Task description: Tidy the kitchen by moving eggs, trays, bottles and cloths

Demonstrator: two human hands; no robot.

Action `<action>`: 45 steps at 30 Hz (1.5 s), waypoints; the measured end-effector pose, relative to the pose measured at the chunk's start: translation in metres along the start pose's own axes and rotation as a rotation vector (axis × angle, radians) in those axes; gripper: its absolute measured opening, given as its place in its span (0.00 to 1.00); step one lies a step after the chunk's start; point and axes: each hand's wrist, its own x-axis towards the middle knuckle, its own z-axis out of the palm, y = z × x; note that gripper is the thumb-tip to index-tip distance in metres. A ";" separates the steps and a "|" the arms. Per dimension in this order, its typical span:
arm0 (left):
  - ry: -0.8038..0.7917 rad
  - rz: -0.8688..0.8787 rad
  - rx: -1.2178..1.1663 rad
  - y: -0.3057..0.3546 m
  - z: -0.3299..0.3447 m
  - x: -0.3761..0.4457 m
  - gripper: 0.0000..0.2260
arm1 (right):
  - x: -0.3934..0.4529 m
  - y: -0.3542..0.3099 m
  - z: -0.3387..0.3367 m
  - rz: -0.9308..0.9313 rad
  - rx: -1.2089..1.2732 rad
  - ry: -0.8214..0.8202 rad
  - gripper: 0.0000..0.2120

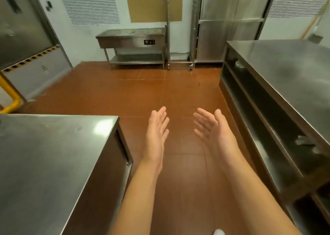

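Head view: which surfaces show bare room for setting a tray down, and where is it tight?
The steel counter on the left and the steel table on the right both show bare tops. The left hand and right hand hang open over the floor aisle between them. The right table's lower shelves are dim and tight.

The floor [160,95] is reddish-brown tile. The tables [44,154] and the tall cabinet [230,24] are grey, shiny steel. A yellow-and-black striped band [30,58] crosses the grey door; beside it runs a yellow pipe [10,99]. The wall [123,26] is pale, bearing a tan board [151,2].
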 end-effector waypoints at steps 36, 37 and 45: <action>0.110 0.043 0.054 -0.007 0.079 0.503 0.32 | 0.514 -0.032 -0.024 0.094 0.008 -0.184 0.26; 0.111 0.035 0.058 -0.005 0.077 0.514 0.32 | 0.525 -0.032 -0.021 0.103 0.007 -0.186 0.26; 0.211 0.005 0.085 -0.010 0.062 0.612 0.34 | 0.636 -0.018 0.004 0.178 0.080 -0.283 0.26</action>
